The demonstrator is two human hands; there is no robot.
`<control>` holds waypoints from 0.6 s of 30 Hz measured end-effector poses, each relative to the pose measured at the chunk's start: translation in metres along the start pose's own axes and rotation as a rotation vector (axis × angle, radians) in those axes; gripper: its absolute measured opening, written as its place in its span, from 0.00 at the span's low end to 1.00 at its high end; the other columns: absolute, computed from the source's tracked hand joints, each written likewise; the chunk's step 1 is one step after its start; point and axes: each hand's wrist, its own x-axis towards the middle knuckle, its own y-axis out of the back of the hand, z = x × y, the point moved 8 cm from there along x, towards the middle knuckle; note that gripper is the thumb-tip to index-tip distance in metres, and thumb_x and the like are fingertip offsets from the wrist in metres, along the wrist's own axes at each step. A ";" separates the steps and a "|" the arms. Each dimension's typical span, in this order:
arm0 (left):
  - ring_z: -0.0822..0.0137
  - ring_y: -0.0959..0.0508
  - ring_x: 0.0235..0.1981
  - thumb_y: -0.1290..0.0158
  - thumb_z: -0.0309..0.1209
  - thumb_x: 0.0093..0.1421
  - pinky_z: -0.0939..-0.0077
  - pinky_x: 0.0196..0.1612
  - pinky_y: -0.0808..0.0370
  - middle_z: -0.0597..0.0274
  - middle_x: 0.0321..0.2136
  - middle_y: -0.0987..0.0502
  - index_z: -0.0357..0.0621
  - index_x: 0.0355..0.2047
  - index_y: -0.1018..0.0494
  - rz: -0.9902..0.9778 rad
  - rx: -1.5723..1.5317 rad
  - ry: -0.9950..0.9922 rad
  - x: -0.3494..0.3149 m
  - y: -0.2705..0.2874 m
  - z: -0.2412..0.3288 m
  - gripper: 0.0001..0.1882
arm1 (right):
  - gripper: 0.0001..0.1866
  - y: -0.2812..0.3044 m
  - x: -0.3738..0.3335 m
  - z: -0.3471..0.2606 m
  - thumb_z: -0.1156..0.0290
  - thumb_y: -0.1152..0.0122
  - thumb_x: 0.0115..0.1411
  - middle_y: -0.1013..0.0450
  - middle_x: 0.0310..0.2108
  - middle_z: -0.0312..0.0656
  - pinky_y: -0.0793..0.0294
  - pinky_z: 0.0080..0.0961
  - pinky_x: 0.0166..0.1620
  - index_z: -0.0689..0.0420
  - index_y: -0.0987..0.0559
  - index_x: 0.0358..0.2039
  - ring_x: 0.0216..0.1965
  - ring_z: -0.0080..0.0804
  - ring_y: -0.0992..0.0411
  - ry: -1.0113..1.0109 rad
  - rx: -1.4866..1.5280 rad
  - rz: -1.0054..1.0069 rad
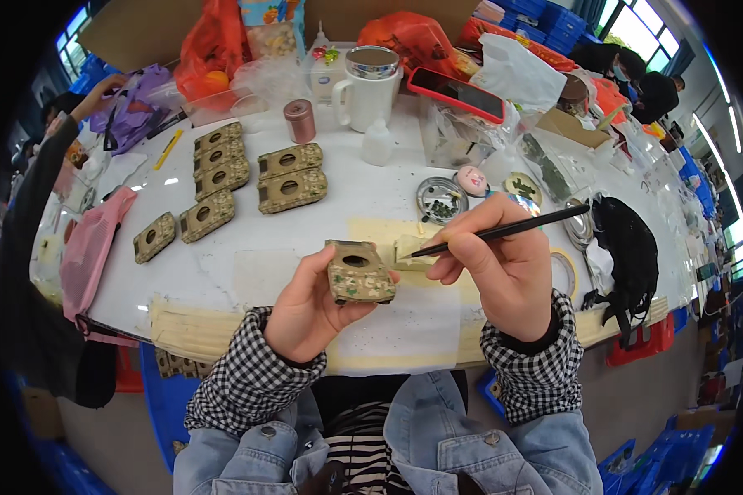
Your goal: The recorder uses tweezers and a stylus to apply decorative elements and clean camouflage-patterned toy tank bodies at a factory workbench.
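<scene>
Two hands (305,309), one brush (504,232), eight camouflage tank hulls (291,190).

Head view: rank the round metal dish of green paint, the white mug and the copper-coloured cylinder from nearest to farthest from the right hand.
From the right hand:
1. Round metal dish of green paint, just beyond the hand, slightly left.
2. White mug, farther back near the table's far side.
3. Copper-coloured cylinder, back and farther left of the mug.
</scene>
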 end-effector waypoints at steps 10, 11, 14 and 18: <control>0.60 0.24 0.44 0.71 0.46 0.67 0.75 0.47 0.24 0.51 0.45 0.27 0.36 0.57 0.41 0.040 0.018 -0.017 0.000 0.012 -0.006 0.28 | 0.07 -0.022 -0.004 0.014 0.75 0.44 0.60 0.28 0.27 0.41 0.25 0.16 0.31 0.67 0.28 0.31 0.28 0.22 0.26 0.051 0.012 -0.072; 0.60 0.24 0.44 0.71 0.46 0.67 0.74 0.47 0.24 0.51 0.45 0.27 0.36 0.57 0.41 0.041 0.025 -0.011 0.000 0.012 -0.006 0.28 | 0.06 -0.023 -0.004 0.014 0.76 0.45 0.60 0.28 0.27 0.41 0.25 0.16 0.31 0.67 0.28 0.31 0.28 0.22 0.26 0.063 0.002 -0.077; 0.59 0.24 0.45 0.71 0.46 0.67 0.72 0.49 0.25 0.51 0.45 0.27 0.36 0.57 0.41 0.050 0.035 0.000 -0.001 0.009 -0.007 0.28 | 0.06 -0.024 -0.004 0.016 0.77 0.45 0.60 0.28 0.27 0.41 0.26 0.16 0.32 0.67 0.28 0.31 0.29 0.22 0.26 0.089 -0.007 -0.092; 0.58 0.25 0.46 0.70 0.47 0.67 0.69 0.51 0.27 0.51 0.47 0.28 0.36 0.57 0.42 0.057 0.040 0.007 0.000 0.009 -0.008 0.29 | 0.05 -0.027 -0.004 0.018 0.77 0.45 0.59 0.29 0.27 0.41 0.25 0.17 0.33 0.67 0.28 0.31 0.28 0.22 0.26 0.066 0.016 -0.101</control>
